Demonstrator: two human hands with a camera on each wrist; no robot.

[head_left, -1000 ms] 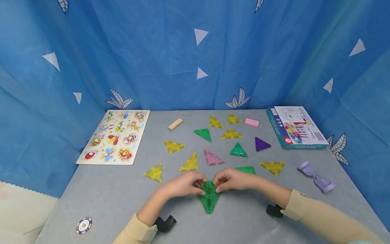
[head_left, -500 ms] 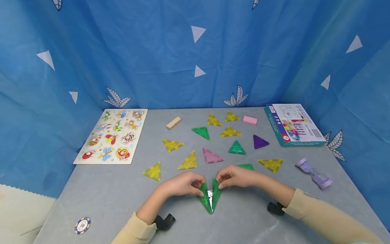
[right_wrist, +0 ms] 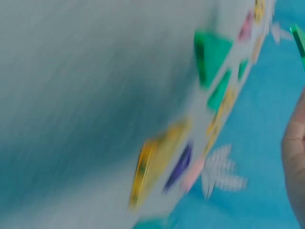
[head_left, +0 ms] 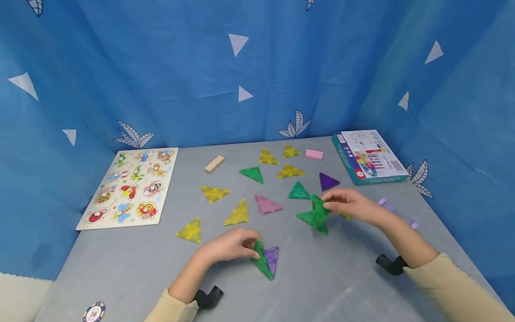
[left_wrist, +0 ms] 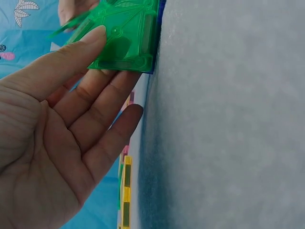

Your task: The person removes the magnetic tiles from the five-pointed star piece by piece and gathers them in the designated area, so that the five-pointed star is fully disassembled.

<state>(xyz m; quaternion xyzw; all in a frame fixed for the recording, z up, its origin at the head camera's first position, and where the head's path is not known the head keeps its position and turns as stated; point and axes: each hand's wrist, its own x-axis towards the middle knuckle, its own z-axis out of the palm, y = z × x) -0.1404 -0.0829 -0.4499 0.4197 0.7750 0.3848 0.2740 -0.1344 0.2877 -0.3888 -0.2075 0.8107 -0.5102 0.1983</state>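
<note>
My left hand (head_left: 231, 246) pinches a green triangular magnetic tile (head_left: 263, 261) between thumb and fingers; the tile is tilted up. Partly hidden behind it is a light purple triangular tile (head_left: 272, 257) near the front of the table. In the left wrist view, the thumb lies over the face of the green tile (left_wrist: 128, 43). Further right, my right hand (head_left: 350, 205) holds a second green triangular tile (head_left: 318, 206) by its edge. That one overlaps another green tile (head_left: 306, 218) lying flat. The right wrist view is blurred and catches only a sliver of the right hand (right_wrist: 296, 148).
Yellow tiles (head_left: 238, 213), a pink tile (head_left: 267, 205), a teal tile (head_left: 299, 191) and a dark purple tile (head_left: 328, 182) lie about. Behind are a wooden block (head_left: 215, 164), pink block (head_left: 314, 154), insect puzzle board (head_left: 161, 205) and box (head_left: 386, 154). An hourglass (head_left: 386, 204) is partly covered.
The two green tiles, side by side a second ago, have come apart. My right hand has carried its tile right and away from me, uncovering the light purple tile. The head view has shifted.
</note>
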